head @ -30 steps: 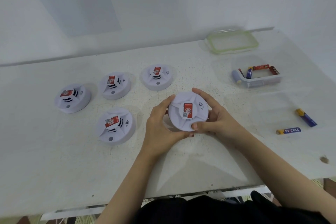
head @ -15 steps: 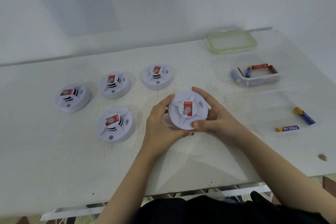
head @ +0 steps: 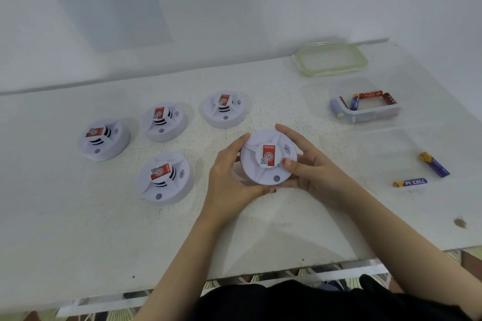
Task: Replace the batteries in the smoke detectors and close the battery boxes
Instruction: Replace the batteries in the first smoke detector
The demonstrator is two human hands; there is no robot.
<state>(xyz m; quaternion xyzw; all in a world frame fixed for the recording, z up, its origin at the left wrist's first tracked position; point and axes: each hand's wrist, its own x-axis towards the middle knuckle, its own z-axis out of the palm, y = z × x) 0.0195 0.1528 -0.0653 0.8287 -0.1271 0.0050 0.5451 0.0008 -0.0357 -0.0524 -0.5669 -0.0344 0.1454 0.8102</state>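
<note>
Since a moment ago the thumb [head: 287,162] of the right hand [head: 313,172] has slid a little higher on the face of the smoke detector [head: 257,172], and a small grey button [head: 276,178] now shows below it. Otherwise both hands are where they were. From where I stand, the white counter [head: 78,229] fills most of the scene, with a sheet of paper [head: 104,2] on the wall behind its far edge, the print too blurred to read. The person's bare forearms come in over the near edge. The left hand [head: 229,177] curls round the left rim of the smoke detector and the right hand wraps the right rim, so both grip it over the middle of the counter, face up with its red sticker showing. I cannot tell whether it touches the surface. Four more detectors [head: 165,177] sit face up on the left half, three in a row toward the far edge and one nearer. A green-rimmed lid [head: 331,60] lies at the far right corner. In front of it stands a clear container [head: 373,113] holding several batteries [head: 370,94]. Two loose batteries lie apart by the right edge, the blue one [head: 434,164] angled and the labelled one [head: 410,182] nearer the person. A small brown mark [head: 459,222] sits near the right end of the near edge.
</note>
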